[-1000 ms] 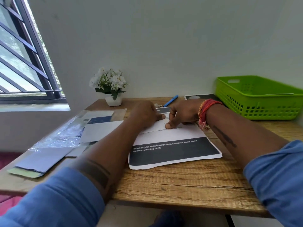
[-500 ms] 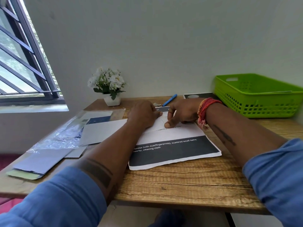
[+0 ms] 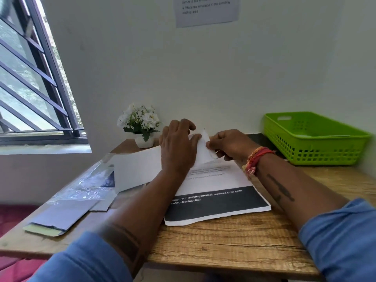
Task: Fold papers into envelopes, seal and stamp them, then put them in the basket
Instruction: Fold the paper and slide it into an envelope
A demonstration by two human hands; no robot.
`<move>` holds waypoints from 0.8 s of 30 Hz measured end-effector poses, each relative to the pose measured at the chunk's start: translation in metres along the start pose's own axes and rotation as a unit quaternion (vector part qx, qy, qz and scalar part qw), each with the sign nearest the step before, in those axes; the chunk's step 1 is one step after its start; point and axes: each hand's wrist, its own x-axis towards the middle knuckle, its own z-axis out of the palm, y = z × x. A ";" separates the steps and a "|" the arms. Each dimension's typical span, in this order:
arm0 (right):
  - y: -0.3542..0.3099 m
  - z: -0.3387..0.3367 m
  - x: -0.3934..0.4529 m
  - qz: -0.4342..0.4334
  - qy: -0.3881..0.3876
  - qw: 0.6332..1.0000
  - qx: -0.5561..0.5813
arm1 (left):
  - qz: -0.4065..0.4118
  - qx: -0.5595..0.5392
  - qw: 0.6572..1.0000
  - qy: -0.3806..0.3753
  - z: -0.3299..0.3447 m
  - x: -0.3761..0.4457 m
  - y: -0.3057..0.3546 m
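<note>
- Paper [image 3: 205,151], a white sheet, is raised off the desk at its far end between both hands, its folded tip pointing upward near the wall.
- Left hand [image 3: 179,145] lies over the sheet from the left, fingers curled over its upper edge and thumb against the face, gripping it.
- Right hand [image 3: 230,144] pinches the sheet's right edge between thumb and fingers; a red and orange thread band [image 3: 255,159] is wound round that wrist.
- A printed stack [image 3: 219,200] with a black band and white lettering lies flat on the wooden desk [image 3: 234,241] below the hands, its near edge well back from the desk's front edge.
- A white envelope-like sheet [image 3: 136,169] stands tilted to the left of the left hand, partly behind the forearm.
- A green basket [image 3: 317,151] sits at the far right of the desk, well apart from the hands; whether anything lies inside cannot be told clearly.
- Further left lie a clear plastic wrapper [image 3: 81,184] and a grey envelope [image 3: 61,214] with a pale yellow strip at its near end.
- A small white pot of white flowers [image 3: 140,125] stands at the back by the wall, just left of the left hand.
- A notice [image 3: 205,9] hangs on the wall above, and a barred window [image 3: 30,88] is on the left.
</note>
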 end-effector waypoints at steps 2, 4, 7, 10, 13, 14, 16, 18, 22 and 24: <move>-0.002 0.004 -0.005 -0.067 0.064 0.995 0.028 | -0.018 -0.055 0.998 -0.006 -0.006 -0.003 0.015; -0.003 0.009 -0.010 -0.152 0.110 0.982 0.015 | -0.066 -0.099 0.993 -0.018 -0.008 -0.006 0.031; -0.010 0.021 -0.023 -0.237 0.161 0.958 -0.010 | -0.156 -0.170 0.973 -0.001 -0.019 -0.007 0.055; -0.021 0.025 -0.035 -0.310 0.193 0.930 -0.045 | -0.211 -0.217 0.953 0.019 -0.037 0.007 0.069; -0.026 0.023 -0.038 -0.373 0.158 0.909 -0.095 | -0.238 -0.233 0.942 0.041 -0.055 0.027 0.069; -0.026 0.023 -0.038 -0.384 0.155 0.902 -0.120 | -0.245 -0.242 0.937 0.053 -0.062 0.032 0.068; -0.024 0.021 -0.036 -0.377 0.170 0.896 -0.162 | -0.253 -0.272 0.926 0.064 -0.074 0.040 0.067; -0.021 0.020 -0.033 -0.365 0.212 0.880 -0.217 | -0.271 -0.315 0.908 0.047 -0.080 0.042 0.059; -0.013 0.018 -0.030 -0.362 0.210 0.858 -0.298 | -0.393 -0.464 0.793 -0.030 -0.081 0.035 0.033; -0.010 0.020 -0.033 -0.344 0.162 0.865 -0.327 | -0.463 -0.508 0.726 -0.031 -0.086 0.029 0.019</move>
